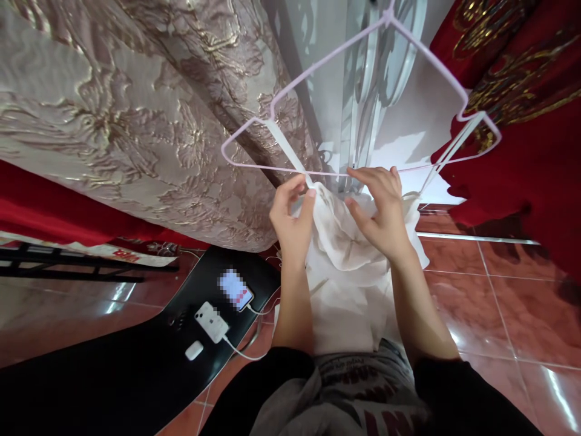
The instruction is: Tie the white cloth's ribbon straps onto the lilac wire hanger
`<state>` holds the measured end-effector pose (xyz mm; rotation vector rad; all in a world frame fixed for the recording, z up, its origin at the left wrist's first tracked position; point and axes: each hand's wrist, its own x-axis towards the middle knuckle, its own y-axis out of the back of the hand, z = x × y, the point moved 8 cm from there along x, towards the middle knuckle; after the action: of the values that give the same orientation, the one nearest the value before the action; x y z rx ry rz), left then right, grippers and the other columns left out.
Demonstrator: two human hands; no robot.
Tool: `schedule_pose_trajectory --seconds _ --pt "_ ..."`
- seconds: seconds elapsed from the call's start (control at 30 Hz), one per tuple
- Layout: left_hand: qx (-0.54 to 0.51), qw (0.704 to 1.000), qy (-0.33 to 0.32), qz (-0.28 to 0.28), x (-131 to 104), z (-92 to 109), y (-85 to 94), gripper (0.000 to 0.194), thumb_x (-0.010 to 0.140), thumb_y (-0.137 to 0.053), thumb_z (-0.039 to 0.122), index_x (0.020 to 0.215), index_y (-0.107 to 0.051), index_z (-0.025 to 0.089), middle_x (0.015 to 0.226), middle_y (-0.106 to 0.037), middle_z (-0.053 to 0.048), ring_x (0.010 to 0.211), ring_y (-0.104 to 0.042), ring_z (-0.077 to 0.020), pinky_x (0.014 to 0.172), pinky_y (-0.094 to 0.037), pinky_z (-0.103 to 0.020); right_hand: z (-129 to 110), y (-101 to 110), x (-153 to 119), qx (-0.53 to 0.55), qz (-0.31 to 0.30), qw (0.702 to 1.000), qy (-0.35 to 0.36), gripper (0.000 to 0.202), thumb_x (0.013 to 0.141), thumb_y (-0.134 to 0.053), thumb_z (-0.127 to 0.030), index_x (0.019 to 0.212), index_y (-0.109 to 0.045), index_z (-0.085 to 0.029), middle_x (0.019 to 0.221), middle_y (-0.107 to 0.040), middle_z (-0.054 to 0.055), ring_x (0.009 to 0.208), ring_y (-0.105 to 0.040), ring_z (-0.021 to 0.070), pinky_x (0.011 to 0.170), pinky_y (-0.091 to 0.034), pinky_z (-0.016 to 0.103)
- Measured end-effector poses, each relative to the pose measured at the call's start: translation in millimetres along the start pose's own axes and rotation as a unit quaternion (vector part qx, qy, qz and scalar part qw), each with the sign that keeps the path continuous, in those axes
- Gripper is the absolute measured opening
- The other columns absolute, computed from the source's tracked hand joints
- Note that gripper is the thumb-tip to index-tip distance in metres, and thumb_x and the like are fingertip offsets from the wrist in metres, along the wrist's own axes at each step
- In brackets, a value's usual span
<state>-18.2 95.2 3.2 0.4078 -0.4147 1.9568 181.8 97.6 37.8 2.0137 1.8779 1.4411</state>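
A white strappy garment (351, 290), its kind not fully shown, hangs by thin straps from a pink hanger (338, 45). At the base of the left strap, my left hand (293, 212) is closed, thumb and forefinger pinching the garment's top edge. Over the gathered neckline, my right hand (381, 206) is open with thumb and fingers spread. It holds nothing, and I cannot tell whether its fingertips touch the cloth. The right strap (454, 145) slants down from the hanger's far end.
A floral brocade curtain (136, 121) hangs on the left, and red cloth with gold trim (521, 151) on the right. A black bench (136, 357) holds a phone with its screen lit (238, 293), a white phone (211, 321) and a small white case (194, 350). Charging cables trail off it.
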Motion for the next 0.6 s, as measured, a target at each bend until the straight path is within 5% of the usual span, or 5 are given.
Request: schedule_pose_trajectory --seconds 0.17,0.27,0.4,0.5,0.6 --pt "-0.018 0.993 0.051 -0.106 -3 5 -10.7 0.028 0.092 -0.082 0.051 0.098 -0.077 0.025 0.099 -0.071 -0.004 0.093 -0.065 -0.02 0.086 -0.053 -0.031 -2 5 -3 -0.009 0.0 1.0 -0.006 0.037 0.098 -0.062 -0.036 0.135 -0.064 -0.033 0.131 -0.071 0.003 0.127 -0.064 0.0228 0.137 -0.027 0.065" --pt "-0.034 0.996 0.063 -0.049 -3 22 3.9 0.029 0.091 -0.084 0.049 0.085 -0.073 0.023 0.085 -0.065 -0.001 0.08 -0.061 -0.0171 0.082 -0.053 -0.029 -2 9 -3 -0.007 0.003 1.0 -0.013 0.035 0.098 -0.062 -0.036 0.133 -0.066 -0.033 0.13 -0.072 0.002 0.126 -0.065 0.0223 0.138 -0.024 0.065" --pt "-0.069 0.996 0.053 0.031 2 49 23.5 0.019 0.093 -0.085 0.042 0.09 -0.077 0.025 0.089 -0.07 -0.002 0.085 -0.066 -0.0181 0.083 -0.057 -0.03 -1 10 -2 0.007 0.004 1.0 -0.015 0.033 0.098 -0.063 -0.035 0.131 -0.067 -0.032 0.129 -0.072 0.001 0.125 -0.065 0.0212 0.138 -0.023 0.064" --pt "-0.106 0.993 0.04 0.026 15 64 24.6 0.01 0.095 -0.082 0.032 0.105 -0.081 0.029 0.082 -0.07 0.0 0.078 -0.068 -0.0183 0.081 -0.059 -0.032 0 8 -1 0.013 0.001 1.0 -0.017 0.033 0.097 -0.063 -0.035 0.13 -0.067 -0.033 0.128 -0.072 0.001 0.124 -0.065 0.0215 0.137 -0.024 0.065" --pt "-0.146 0.988 0.048 0.001 32 73 18.0 0.026 0.091 -0.08 0.023 0.115 -0.079 0.033 0.087 -0.074 0.0 0.066 -0.065 -0.017 0.066 -0.056 -0.032 -1 7 -2 0.017 0.005 1.0 -0.015 0.034 0.097 -0.063 -0.035 0.13 -0.067 -0.033 0.128 -0.072 0.001 0.123 -0.065 0.0213 0.137 -0.025 0.064"
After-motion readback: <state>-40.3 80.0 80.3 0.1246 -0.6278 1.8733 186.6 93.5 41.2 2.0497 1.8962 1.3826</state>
